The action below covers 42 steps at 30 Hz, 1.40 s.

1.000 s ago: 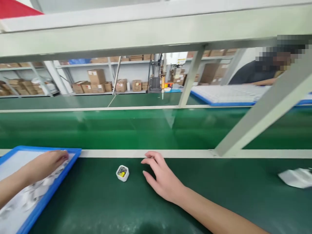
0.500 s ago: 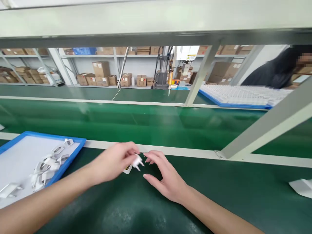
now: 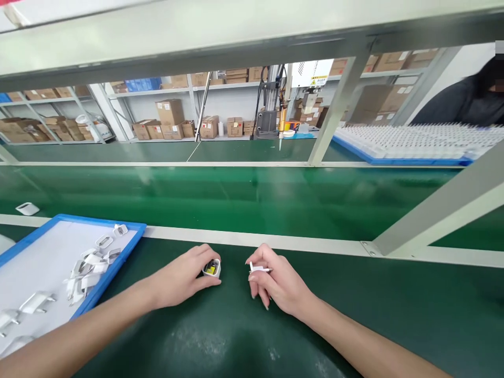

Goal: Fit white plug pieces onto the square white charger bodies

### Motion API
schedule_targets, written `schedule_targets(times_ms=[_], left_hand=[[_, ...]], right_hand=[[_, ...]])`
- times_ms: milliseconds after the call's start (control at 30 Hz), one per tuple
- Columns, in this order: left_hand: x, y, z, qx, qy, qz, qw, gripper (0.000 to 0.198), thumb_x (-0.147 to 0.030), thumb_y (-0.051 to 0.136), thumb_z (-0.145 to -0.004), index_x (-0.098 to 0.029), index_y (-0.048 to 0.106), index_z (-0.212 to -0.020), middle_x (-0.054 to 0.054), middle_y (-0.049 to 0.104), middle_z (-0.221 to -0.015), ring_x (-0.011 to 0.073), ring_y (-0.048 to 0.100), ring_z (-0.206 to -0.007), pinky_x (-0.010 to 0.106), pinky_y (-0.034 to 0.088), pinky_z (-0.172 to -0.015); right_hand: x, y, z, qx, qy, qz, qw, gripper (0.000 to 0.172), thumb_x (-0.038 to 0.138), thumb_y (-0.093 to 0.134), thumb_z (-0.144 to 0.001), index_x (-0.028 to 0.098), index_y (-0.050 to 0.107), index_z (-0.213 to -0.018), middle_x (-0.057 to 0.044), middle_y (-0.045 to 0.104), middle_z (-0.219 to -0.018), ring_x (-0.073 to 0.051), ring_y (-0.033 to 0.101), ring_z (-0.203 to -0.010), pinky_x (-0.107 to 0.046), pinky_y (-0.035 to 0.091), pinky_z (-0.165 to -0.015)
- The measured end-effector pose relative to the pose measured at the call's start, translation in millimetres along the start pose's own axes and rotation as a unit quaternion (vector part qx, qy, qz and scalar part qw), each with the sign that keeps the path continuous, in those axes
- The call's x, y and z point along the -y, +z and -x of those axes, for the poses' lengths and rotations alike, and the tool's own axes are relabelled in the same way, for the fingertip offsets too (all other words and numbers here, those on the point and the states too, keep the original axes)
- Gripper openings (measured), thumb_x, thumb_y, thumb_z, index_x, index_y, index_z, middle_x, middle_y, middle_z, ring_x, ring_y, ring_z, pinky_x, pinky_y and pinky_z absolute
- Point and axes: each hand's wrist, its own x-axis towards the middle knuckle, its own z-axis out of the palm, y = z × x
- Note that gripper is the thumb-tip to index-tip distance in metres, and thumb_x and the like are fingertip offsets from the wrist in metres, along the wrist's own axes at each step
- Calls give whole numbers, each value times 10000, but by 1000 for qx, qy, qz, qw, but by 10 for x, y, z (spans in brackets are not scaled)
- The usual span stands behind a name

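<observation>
Between the thumb and fingers of my left hand is a white charger housing. Its open end faces right and shows yellow and dark parts inside. My right hand pinches a small white plug cover with pins, a short distance right of the housing. The two pieces are apart, both above the dark green bench. To the left, a blue-rimmed tray carries several loose white plug covers, some with pins showing. My left forearm crosses its near corner.
A green conveyor belt runs beyond the bench's pale edge rail, with a white housing at its left. A slanted metal post rises at right. Farther back are a dispensing machine, a filled blue tray and a person.
The pinned plug cover has passed from my left hand to my right, which was open. My left hand now holds only the housing, and the hands are farther apart. The view has shifted slightly.
</observation>
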Motion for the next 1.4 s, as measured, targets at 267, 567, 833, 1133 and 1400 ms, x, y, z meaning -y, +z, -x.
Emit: schedule_targets(times_ms=[267,567,833,1133,1400], left_hand=[[-519,661,-737,-77,90,108,987,199,-324,797,-846,-230,694,-988,-4,629,-1114,188,566,-1107,308,425,-989],[-382,753,-660,-101,27,180,978,299,-339,803,-833,-234,679,-1084,0,608,-1047,191,540,-1054,326,433,-916],[-387,754,-677,-96,8,182,978,258,-358,797,-823,-188,625,-910,0,586,-987,181,527,-996,321,416,-858],[-476,796,-691,-126,6,17,992,162,-295,633,-865,-185,519,-831,37,608,-824,225,538,-825,358,362,-781],[-447,739,-658,-64,29,98,993,464,-567,762,-824,-190,491,-824,-18,630,-775,169,472,-682,317,304,-723]], right_hand=[[125,-330,1,-97,-11,122,988,224,392,519,-1040,188,609,-1016,52,542,-576,-141,541,-528,-243,408,-542],[236,-415,-3,-43,-28,202,978,281,473,650,-1023,197,697,-991,-7,626,-785,-153,548,-677,-261,421,-606],[197,-470,4,3,-49,246,968,338,485,567,-1067,175,662,-970,-11,574,-760,-146,502,-666,-262,401,-597],[150,-396,26,-18,-69,276,959,145,291,586,-1004,196,549,-902,33,511,-680,-117,423,-565,-251,323,-536],[240,-381,4,11,-138,313,940,166,238,547,-1031,200,521,-872,29,469,-669,-139,426,-595,-282,312,-580]])
